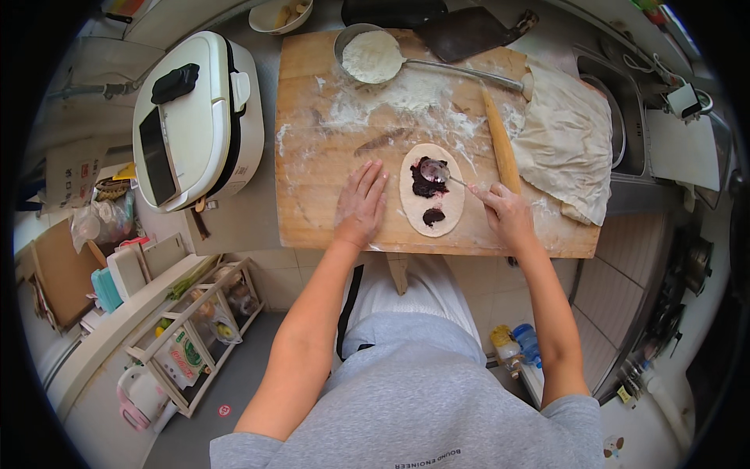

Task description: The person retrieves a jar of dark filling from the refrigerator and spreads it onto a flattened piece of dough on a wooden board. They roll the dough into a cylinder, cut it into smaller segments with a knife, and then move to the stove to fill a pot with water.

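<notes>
An oval of rolled-out dough (410, 208) lies on a floured wooden board (316, 176). Two dark patches of paste (428, 186) sit on the dough, the larger one towards its far half. My right hand (505, 212) grips the handle of a metal spoon (435, 170), whose bowl rests on the larger patch. Flat on the board to the left of the dough is my left hand (362, 202), its fingers slightly apart and nothing in it. A wooden rolling pin (501, 143) lies to the right, just beyond my right hand.
At the board's back lies a metal ladle of flour (371, 57), beside a dark cleaver (460, 34). A cream cloth (565, 140) covers the board's right side, near a sink (633, 126). A white lidded appliance (199, 126) stands left, a bowl (281, 16) behind it.
</notes>
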`<state>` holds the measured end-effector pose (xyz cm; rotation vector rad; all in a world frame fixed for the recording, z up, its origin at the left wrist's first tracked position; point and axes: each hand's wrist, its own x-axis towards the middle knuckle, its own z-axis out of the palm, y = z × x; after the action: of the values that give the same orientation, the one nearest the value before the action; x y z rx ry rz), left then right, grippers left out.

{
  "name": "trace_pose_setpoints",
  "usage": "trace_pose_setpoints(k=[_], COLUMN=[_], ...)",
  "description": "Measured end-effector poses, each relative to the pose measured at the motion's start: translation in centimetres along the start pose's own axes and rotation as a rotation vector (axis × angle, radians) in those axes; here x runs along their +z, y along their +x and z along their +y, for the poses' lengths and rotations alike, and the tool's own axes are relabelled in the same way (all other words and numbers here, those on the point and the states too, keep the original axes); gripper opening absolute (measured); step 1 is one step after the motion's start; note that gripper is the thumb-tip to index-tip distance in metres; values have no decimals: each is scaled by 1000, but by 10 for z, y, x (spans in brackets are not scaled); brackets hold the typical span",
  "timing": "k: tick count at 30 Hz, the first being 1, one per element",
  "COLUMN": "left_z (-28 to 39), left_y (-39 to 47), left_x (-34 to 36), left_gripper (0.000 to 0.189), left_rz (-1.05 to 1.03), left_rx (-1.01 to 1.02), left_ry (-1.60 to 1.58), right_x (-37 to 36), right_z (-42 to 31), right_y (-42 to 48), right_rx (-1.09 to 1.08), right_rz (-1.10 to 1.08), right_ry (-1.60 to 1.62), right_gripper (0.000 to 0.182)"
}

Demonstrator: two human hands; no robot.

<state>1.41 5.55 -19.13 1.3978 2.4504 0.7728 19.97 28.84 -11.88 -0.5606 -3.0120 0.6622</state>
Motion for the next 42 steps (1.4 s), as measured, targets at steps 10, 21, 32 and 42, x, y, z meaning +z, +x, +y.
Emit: trace_pose_setpoints(k=[10,21,32,42], left_z=[0,0,-1,0], left_y=[0,1,2,1], left_x=[-1,0,2,0], left_gripper=[44,44,44,43], left_rz=[-9,-14,-8,-7], left_rx=[-2,11,20,8], left_ry=[28,27,45,45], right_x=[-6,-9,-1,-10], right_z=[-5,6,15,20], right_y=[-4,11,12,-21], right_rx=[-52,-14,-103,-64], right_rz=[-18,29,119,26], right_ry=[-48,-92,-149,-111], right_gripper=[44,42,45,51])
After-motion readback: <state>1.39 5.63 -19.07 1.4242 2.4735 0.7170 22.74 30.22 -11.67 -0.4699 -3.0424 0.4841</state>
